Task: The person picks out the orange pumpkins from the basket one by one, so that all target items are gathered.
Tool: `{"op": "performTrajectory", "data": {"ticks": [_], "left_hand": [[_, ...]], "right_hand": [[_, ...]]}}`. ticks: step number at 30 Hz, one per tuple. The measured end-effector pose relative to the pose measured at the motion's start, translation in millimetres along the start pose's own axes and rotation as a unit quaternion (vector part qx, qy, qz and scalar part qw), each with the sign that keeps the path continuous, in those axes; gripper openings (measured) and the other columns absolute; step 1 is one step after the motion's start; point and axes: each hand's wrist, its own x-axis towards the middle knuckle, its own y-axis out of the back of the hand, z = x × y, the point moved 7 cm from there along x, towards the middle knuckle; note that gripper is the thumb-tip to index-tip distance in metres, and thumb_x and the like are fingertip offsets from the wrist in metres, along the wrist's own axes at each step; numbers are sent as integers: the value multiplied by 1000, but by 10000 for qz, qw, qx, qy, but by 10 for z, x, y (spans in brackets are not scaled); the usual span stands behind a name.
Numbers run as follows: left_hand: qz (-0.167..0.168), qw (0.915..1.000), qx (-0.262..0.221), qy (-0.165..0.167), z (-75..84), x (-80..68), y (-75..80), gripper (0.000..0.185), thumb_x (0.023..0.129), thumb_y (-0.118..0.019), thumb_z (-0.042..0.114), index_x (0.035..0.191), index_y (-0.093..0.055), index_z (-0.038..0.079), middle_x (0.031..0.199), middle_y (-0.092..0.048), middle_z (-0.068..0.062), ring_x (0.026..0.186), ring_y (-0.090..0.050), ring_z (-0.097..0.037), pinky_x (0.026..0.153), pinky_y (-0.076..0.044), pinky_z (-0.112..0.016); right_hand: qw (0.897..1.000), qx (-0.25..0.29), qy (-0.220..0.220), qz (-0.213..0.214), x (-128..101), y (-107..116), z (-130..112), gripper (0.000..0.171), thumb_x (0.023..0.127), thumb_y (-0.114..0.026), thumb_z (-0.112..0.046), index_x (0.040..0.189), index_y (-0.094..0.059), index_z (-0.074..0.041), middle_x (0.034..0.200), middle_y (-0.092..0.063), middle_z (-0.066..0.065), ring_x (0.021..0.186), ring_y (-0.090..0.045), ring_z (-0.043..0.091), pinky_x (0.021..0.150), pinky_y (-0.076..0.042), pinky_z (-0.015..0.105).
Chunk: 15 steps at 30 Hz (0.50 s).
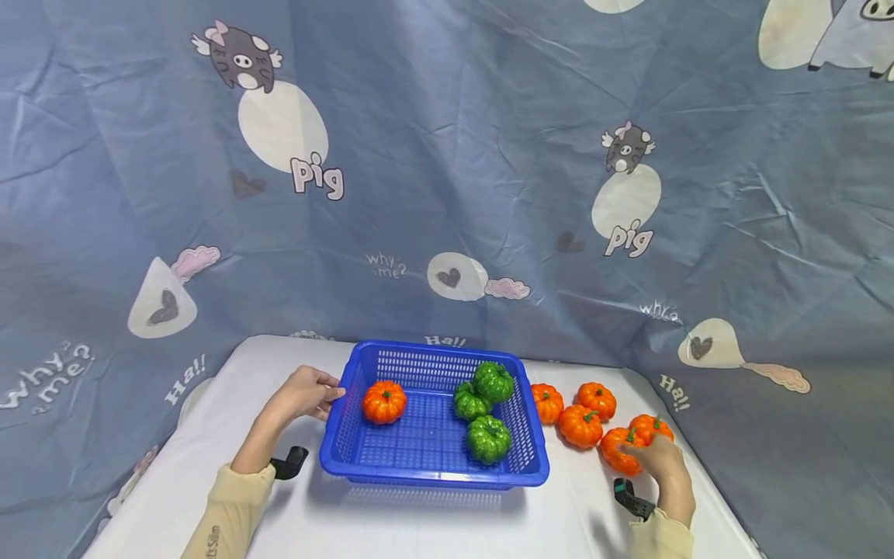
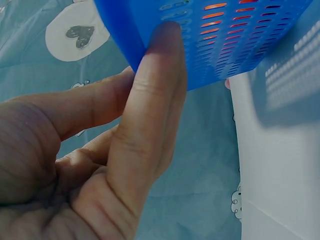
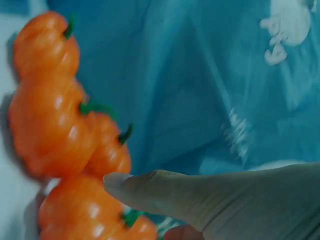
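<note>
My left hand (image 1: 310, 390) pinches the left rim of a blue plastic basket (image 1: 447, 475), thumb on one side and fingers against the slotted wall (image 2: 220, 65). Inside the basket, one orange pumpkin (image 1: 384, 402) sits at the left. Three green pumpkins (image 1: 488, 439) are grouped at the right. My right hand (image 1: 666, 463) is over the orange pumpkins at the table's right side, nearest to the front pumpkin (image 1: 618, 450) and the one behind it (image 1: 651, 427). In the right wrist view the thumb (image 3: 160, 192) is straight against the pumpkins; the other fingers are mostly hidden.
More orange pumpkins (image 1: 580, 426) lie between the basket and my right hand, one close against the basket's right wall. A white cloth covers the table (image 1: 405, 532). Blue patterned fabric (image 1: 447, 194) hangs behind and along both sides.
</note>
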Motion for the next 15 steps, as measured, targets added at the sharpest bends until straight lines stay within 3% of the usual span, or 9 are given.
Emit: {"op": "performTrajectory", "data": {"ticks": [8, 15], "left_hand": [[-28, 10000, 5, 1, 12, -6, -19, 36, 92, -62, 5, 120, -55, -17, 83, -68, -16, 65, -67, -17, 60, -61, -33], [28, 10000, 66, 3, 3, -15, 3, 36, 92, -63, 6, 119, -56, -16, 83, -68, -16, 64, -66, -17, 60, -61, -33]], "right_hand": [[9940, 325, 1020, 239, -157, 63, -786, 77, 86, -70, -33, 135, -39, 17, 133, -46, 38, 122, -46, 52, 101, -41, 61], [9709, 940, 2202, -32, -269, -146, -1790, 72, 81, -78, -29, 135, -48, 7, 132, -55, 28, 121, -53, 46, 103, -44, 55]]}}
